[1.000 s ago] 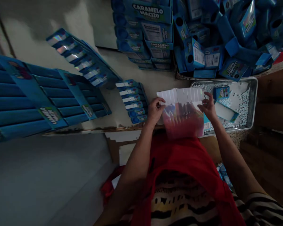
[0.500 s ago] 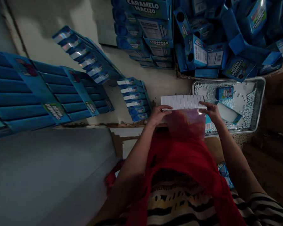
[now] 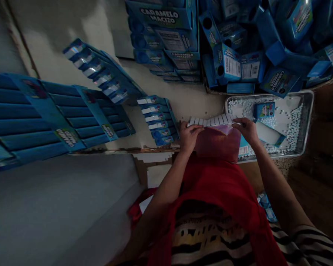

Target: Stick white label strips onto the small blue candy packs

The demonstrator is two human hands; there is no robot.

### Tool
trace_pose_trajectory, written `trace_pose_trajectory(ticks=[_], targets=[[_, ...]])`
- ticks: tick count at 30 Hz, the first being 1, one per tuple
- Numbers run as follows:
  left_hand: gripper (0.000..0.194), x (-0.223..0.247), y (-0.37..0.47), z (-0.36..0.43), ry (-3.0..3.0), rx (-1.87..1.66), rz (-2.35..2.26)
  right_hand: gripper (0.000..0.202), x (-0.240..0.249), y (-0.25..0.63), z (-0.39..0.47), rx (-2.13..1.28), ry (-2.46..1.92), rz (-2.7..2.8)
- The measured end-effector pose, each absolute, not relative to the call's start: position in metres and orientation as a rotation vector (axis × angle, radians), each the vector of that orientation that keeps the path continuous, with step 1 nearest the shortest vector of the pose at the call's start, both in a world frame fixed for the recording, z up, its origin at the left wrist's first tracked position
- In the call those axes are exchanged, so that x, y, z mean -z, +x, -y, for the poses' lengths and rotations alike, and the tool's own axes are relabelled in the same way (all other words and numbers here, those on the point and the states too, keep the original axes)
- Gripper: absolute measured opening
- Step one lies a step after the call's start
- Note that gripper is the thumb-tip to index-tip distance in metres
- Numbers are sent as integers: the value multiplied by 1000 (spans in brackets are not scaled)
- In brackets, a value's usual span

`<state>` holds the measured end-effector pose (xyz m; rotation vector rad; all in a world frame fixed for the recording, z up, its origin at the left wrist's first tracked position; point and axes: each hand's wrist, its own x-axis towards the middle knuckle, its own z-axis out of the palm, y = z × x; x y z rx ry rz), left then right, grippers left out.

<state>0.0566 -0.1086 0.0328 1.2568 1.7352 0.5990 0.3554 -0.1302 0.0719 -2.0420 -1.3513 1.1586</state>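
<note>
Surface: pale and spread with blue boxes; its front edge runs by the wrists. The surface (image 3: 190, 99) shows no rearrangement over the last second, so the change is all at the hands.
Stacked boxes: the blue boxes at the far left (image 3: 47, 114) lie well apart from both hands, undisturbed.
Box heap: loose blue boxes (image 3: 249, 68) lie jumbled beyond the tray, none of them touched.
Metal tray: the metal tray (image 3: 308, 123) sits just beside the right hand, with an open box (image 3: 269, 133) lying tilted inside, as before.
Glossy sheet: the reddish glossy sheet (image 3: 218, 146) is held between the hands, hanging in front of the red apron (image 3: 216, 177); a second ago it showed more of its pale part.
Left hand: the left hand (image 3: 189, 137) pinches the sheet's left end, fingers narrow.
Right hand: the right hand (image 3: 248, 131) pinches the right end, likewise narrow.
White band: the segmented white band (image 3: 212, 120) along the sheet's top looks slimmer and now dips mid-length, where half a second ago it ran straight. I judge the sheet is still being worked, not settled.
</note>
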Motion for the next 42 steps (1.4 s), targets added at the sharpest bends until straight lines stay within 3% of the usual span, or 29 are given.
trace_pose_trajectory(ticks=[6,10,17,21,26,29,35,39,42], targets=[[8,-56,56,89,1693,-611,-1780,42,-104,312,104,-642,-1987,2104],[8,-81,54,73,1773,-479,-1709,28,-102,273,82,-899,-1726,2389],[15,-129,44,46,1990,-245,-1334,33,-126,254,59,-1319,-1673,2289],[22,-115,35,36,1694,-169,-1392,29,-124,282,57,-1314,-1783,2230],[35,-81,15,41,1348,-85,-1533,50,-89,340,80,-1436,-2004,1739],[37,-65,14,52,1149,-211,-1505,60,-79,362,97,-1473,-2129,1282],[46,-47,26,71,685,-485,-1412,53,-80,381,110,-1674,-2041,919],[49,-40,37,82,545,-568,-1517,47,-71,386,104,-1519,-2255,868],[45,-35,52,89,531,-613,-1561,43,-77,372,95,-1104,-2504,1089]])
